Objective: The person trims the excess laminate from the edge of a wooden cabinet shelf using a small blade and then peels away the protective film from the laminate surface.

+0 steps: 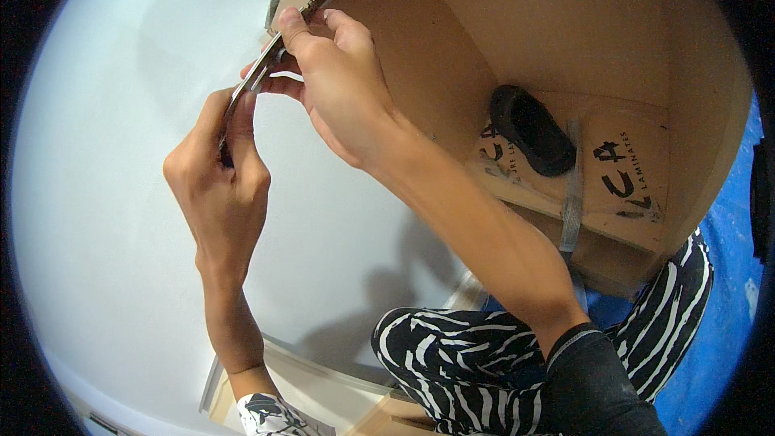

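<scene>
One slim metal tool [261,67] slants lengthwise up-right, held in left hand [219,169] and right hand [343,81].

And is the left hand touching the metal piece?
Touching: the head view shows the left hand pinching the metal piece between thumb and fingers near its lower end.

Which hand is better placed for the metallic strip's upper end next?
Probably the right hand: it holds the thin metallic strip near that end, while the left hand grips it lower down.
</scene>
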### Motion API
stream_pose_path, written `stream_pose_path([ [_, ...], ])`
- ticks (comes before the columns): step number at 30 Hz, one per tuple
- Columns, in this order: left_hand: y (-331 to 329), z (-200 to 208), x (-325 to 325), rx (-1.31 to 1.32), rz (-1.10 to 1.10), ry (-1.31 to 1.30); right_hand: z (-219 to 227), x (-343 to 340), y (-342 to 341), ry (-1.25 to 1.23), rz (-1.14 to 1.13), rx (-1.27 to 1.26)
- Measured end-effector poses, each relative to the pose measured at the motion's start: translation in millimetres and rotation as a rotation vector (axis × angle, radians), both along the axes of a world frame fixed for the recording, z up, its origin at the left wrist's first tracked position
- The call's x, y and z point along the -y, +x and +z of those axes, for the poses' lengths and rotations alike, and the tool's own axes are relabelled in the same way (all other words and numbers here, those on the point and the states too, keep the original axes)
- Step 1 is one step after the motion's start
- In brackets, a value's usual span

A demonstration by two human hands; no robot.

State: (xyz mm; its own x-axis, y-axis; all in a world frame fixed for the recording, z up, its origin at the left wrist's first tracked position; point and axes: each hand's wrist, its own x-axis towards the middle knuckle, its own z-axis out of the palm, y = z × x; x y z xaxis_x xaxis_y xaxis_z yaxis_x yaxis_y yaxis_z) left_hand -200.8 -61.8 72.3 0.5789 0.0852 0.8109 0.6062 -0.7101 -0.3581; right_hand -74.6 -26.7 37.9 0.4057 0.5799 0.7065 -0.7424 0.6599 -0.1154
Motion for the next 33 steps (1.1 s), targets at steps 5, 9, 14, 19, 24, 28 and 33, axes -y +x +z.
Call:
stream_pose_path([
  [5, 6.5, 8.2, -0.3, 0.013, 0.000, 0.030, 8.9, 2.6, 3.9, 0.009, -0.011, -0.008],
  [9, 7.5, 11.0, 2.6, 0.015, -0.076, 0.111, 11.9, 11.3, 5.1, 0.019, -0.095, -0.019],
  [14, 14.7, 10.1, 11.7, 0.022, -0.051, 0.114, 9.9, 19.9, 10.4, 0.007, -0.170, -0.015],
  [19, 12.9, 8.0, 18.9, 0.007, 0.000, 0.078, 9.2, 24.0, 11.1, -0.008, -0.212, 0.007],
  [24, 15.0, 8.5, 18.5, 0.005, -0.040, 0.134, 11.4, 18.5, 7.0, 0.067, -0.199, -0.107],
  [28, 11.0, 10.1, 12.6, -0.016, -0.099, 0.182, 11.7, 19.4, 6.0, 0.076, -0.195, -0.114],
  [33, 11.2, 10.2, 16.6, -0.013, -0.083, 0.186, 11.0, 19.6, 6.6, 0.076, -0.231, -0.114],
])
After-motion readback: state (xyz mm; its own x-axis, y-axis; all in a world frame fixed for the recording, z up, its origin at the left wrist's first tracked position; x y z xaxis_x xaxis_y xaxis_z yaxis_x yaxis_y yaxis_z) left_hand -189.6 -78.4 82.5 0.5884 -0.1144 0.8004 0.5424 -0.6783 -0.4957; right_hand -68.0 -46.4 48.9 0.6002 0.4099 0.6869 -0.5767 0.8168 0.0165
